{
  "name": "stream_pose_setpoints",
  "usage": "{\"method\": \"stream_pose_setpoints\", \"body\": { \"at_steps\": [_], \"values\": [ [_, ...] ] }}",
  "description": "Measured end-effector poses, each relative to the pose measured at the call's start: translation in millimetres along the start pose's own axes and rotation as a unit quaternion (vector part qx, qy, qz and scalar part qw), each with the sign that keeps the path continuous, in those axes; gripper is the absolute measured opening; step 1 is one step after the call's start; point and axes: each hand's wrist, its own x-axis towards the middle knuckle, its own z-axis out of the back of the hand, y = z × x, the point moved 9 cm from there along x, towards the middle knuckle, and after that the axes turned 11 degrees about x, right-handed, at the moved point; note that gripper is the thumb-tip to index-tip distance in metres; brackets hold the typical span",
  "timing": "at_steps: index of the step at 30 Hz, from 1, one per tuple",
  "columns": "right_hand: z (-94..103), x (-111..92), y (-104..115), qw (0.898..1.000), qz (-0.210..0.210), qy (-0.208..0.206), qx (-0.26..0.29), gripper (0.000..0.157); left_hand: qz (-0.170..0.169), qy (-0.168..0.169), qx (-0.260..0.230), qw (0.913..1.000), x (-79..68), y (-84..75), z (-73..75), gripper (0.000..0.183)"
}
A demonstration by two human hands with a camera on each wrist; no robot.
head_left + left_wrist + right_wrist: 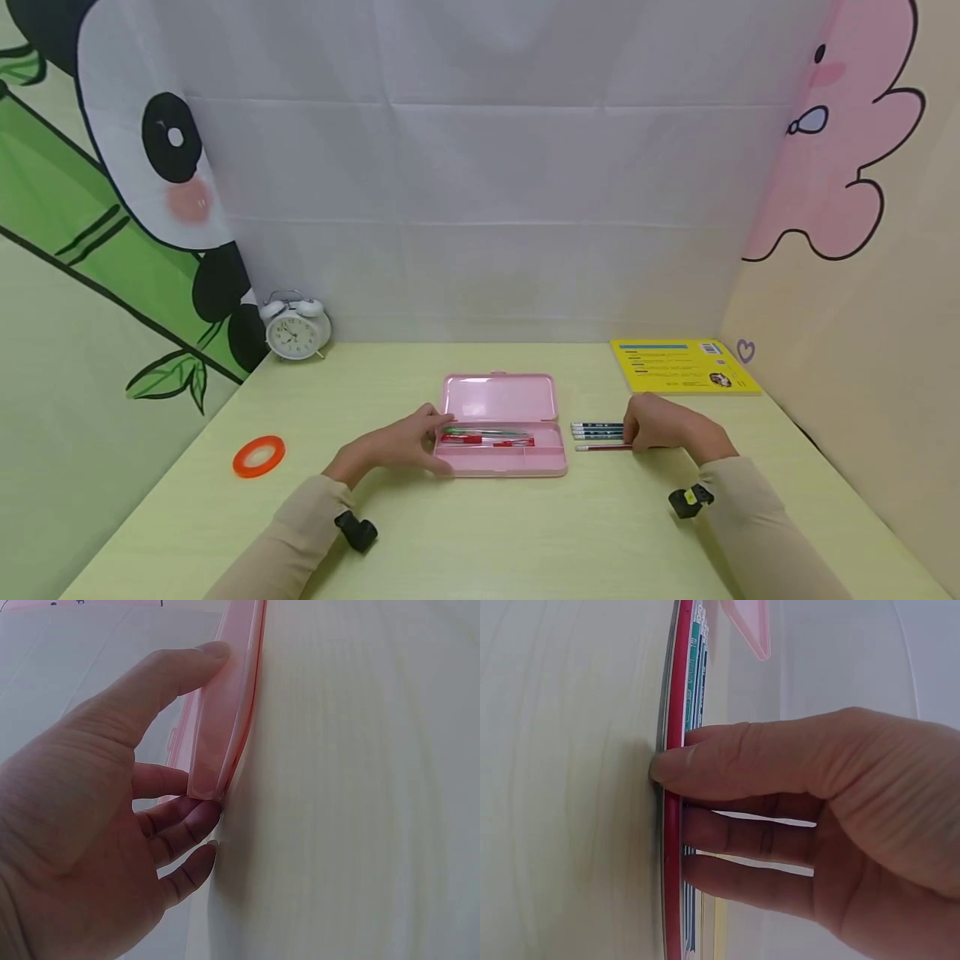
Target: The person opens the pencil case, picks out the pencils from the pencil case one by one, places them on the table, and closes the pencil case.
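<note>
An open pink pencil case (502, 465) lies on the table with its lid (501, 396) folded back. Several pens (487, 442) with red and green parts lie in its tray. My left hand (408, 442) grips the case's left end, thumb on the near wall and fingers round the corner; the pink wall (221, 727) shows between them in the left wrist view. To the right of the case, my right hand (662, 421) pinches a red pencil (673, 885) between thumb and fingers, low at the tabletop. Several dark green pencils (596, 431) lie just behind it, partly hidden by the hand.
A yellow book (675, 367) lies at the back right. The white alarm clock (296, 329) stands at the back left. On the left of the table (487, 542) lies an orange tape roll (242, 462). A pale cloth (487, 208) hangs behind.
</note>
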Motion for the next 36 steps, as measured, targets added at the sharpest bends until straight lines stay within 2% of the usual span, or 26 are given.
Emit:
{"method": "stream_pose_setpoints", "body": {
  "at_steps": [10,22,36],
  "values": [
    [-0.8,0.9,0.9,1.0,-0.001,-0.001,-0.002,0.022,0.001,0.002,-0.006,1.0,-0.2,-2.0,0.4,0.1],
    [2.6,1.1,7.0,1.0,0.002,-0.018,-0.006,0.016,0.0,0.003,-0.016,0.9999,0.4,-0.6,0.0,0.1],
    [1.8,4.7,5.4,1.0,0.005,-0.024,-0.015,0.017,-0.005,0.004,-0.006,1.0,-0.3,-2.3,-0.2,0.099]
  ]
}}
